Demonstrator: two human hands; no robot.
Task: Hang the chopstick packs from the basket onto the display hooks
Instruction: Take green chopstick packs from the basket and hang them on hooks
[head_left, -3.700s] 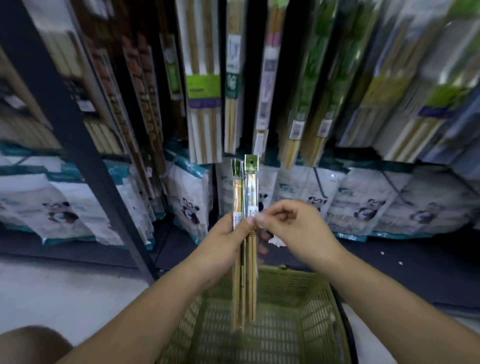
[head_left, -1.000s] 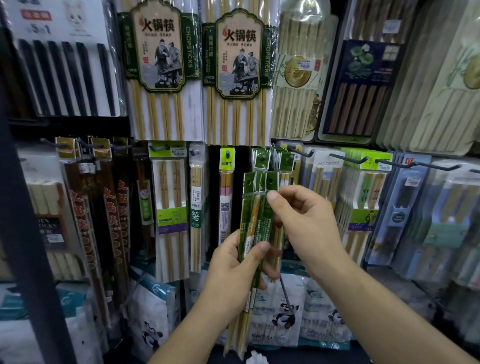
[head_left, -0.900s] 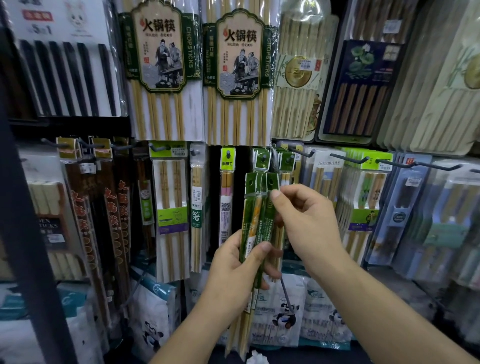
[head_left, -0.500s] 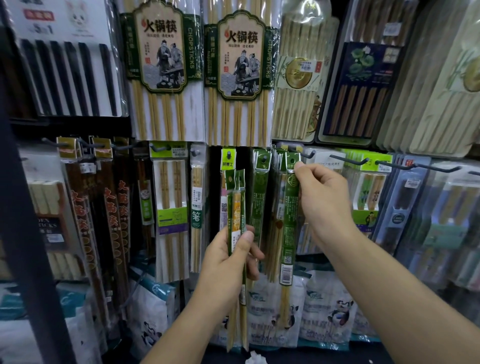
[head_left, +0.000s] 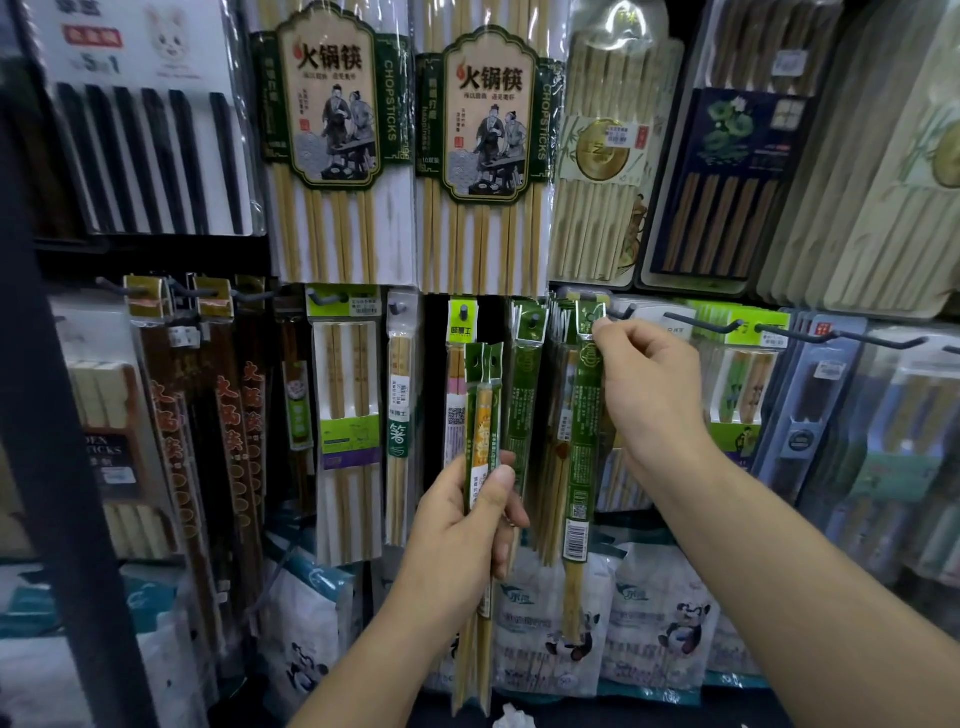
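The right hand (head_left: 649, 395) pinches the header of a green chopstick pack (head_left: 584, 467) and holds it up at a display hook (head_left: 622, 313), apparently to thread its hole on. Nearer and to the left, the left hand (head_left: 462, 535) grips two spare packs (head_left: 483, 395) upright, probably ready for hanging next. The large packs (head_left: 332, 104) above read "火锅筷" and "CHOPSTICKS".

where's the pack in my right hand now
Head view, right of centre: the green pack, pinched at its top by the right hand, hangs at the hook row beside hung green packs.
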